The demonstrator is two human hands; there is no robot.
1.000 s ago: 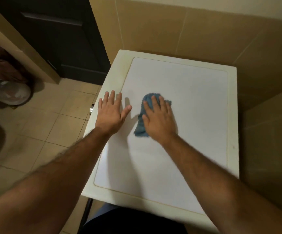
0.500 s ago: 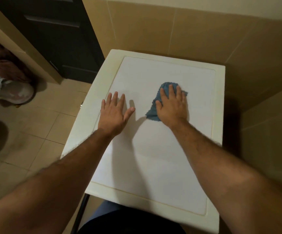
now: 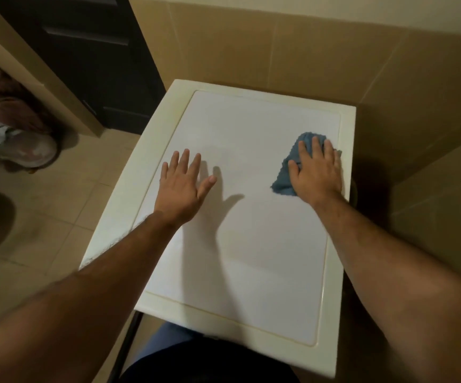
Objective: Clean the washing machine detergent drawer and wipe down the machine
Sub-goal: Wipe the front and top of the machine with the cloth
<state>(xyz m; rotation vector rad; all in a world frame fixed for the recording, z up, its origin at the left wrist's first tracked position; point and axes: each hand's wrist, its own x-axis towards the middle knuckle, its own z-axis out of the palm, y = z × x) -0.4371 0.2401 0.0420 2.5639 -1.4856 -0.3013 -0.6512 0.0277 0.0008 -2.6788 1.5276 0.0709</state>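
Note:
I look down on the white top of the washing machine [image 3: 245,258], framed by a cream rim. A blue cloth [image 3: 288,172] lies flat near the top's right edge. My right hand [image 3: 317,172] presses on the cloth with straight fingers and covers most of it. My left hand [image 3: 181,185] rests flat on the left part of the top, fingers spread, holding nothing. The detergent drawer is out of sight.
Beige tiled walls [image 3: 334,56] close in behind and to the right of the machine. A dark door [image 3: 85,51] stands at the back left. Tiled floor [image 3: 58,205] lies to the left, with a bundle of laundry [image 3: 11,139] on it.
My right hand has slid the blue cloth from the middle of the top to its right edge. My left hand has stayed flat on the left side.

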